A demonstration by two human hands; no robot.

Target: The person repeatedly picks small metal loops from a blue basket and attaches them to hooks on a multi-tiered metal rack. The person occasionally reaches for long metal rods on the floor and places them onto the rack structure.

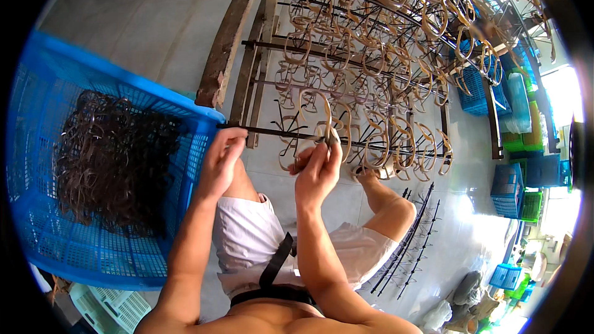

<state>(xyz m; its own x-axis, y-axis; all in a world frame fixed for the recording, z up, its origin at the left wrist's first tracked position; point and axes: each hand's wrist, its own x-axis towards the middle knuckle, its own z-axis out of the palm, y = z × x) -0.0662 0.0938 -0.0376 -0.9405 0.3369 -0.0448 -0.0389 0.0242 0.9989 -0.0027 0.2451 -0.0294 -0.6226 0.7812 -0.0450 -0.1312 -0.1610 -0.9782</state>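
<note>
My left hand (224, 164) is at the left end of a dark rod (267, 130), its fingers curled closed around that end beside the blue basket's corner. The rod runs to the right and carries several tan curved loops (402, 148), which look like plastic frames, along with thin black wire prongs. At mid-rod my right hand (317, 176) pinches a tan loop (328, 114) between thumb and fingertips, right against the rod. The fingertips partly hide where that loop meets the prongs.
On the left stands a large blue basket (93, 244) holding a heap of dark brown glossy pieces (111, 167). Ahead, a wooden rack (229, 43) bears more rods hung with loops. Pronged rods (411, 241) lie on the floor at right, with crates (507, 188) beyond.
</note>
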